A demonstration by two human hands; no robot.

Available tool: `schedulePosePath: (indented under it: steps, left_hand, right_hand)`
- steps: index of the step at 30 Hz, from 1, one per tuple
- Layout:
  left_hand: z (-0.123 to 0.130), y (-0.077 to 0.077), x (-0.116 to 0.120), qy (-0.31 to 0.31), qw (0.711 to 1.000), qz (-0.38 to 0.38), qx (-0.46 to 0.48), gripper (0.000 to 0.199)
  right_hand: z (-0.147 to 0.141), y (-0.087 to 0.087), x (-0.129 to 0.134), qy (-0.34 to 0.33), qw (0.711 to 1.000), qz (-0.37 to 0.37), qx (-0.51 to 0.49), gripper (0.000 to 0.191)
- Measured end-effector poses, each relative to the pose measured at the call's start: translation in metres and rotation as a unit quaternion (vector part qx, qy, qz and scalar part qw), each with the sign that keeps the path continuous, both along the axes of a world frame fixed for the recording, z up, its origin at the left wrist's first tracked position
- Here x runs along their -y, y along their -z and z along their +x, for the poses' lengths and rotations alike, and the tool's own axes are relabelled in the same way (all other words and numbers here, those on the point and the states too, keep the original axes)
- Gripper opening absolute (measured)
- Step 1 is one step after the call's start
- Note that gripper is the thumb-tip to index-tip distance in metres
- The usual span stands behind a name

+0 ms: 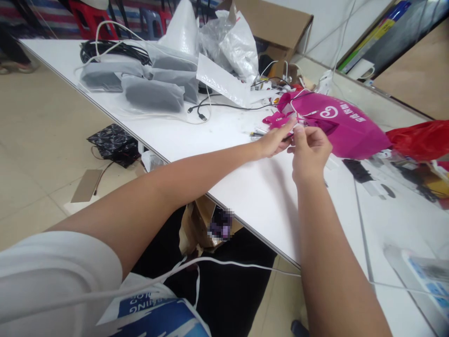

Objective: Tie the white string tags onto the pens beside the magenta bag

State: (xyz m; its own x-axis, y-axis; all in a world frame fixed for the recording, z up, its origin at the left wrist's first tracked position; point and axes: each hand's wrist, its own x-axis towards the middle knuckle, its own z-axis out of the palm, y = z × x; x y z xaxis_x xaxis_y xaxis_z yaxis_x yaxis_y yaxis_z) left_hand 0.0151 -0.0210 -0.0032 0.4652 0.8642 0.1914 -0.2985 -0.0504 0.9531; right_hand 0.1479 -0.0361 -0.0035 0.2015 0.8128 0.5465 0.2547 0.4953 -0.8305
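My left hand [276, 141] and my right hand [311, 152] meet above the white table, fingertips together. A thin white cable [296, 111] runs down to the fingertips. My right hand pinches it between thumb and curled fingers. The left hand is closed at the same spot, its thumb stretched along the small white piece there. Something dark and slender shows under the left thumb, too small to name. Just behind both hands lies a magenta bag [354, 124] with white print. A few thin pen-like pieces [257, 133] lie beside my left hand.
Grey plastic-wrapped packages [154, 93] and a coiled black cable [114, 51] are at the table's far left. White plastic bags [240, 47] stand before a cardboard box [277, 21]. A red bag [423, 139] lies at right. A white cable [238, 264] crosses my lap.
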Motion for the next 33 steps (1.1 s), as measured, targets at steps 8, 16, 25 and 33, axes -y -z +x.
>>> schedulePosePath:
  steps: [8,16,25,33]
  left_hand:
    - [0.003,-0.003,-0.002,0.013,1.000,-0.009,-0.011,0.070]
    - [0.009,0.004,-0.011,0.008,0.995,0.095,-0.035,0.040]
    - [0.007,0.010,-0.024,-0.009,0.985,0.163,-0.056,0.040]
    - [-0.001,0.003,-0.023,-0.013,0.978,0.165,-0.125,0.039]
  right_hand:
    - [0.001,-0.003,0.000,-0.009,0.999,-0.009,-0.038,0.038]
    - [0.015,0.002,-0.004,-0.007,0.993,-0.070,-0.091,0.040]
    - [0.012,0.002,-0.004,0.025,0.988,-0.101,-0.113,0.045]
    - [0.013,0.006,-0.008,0.007,0.990,-0.101,-0.100,0.040]
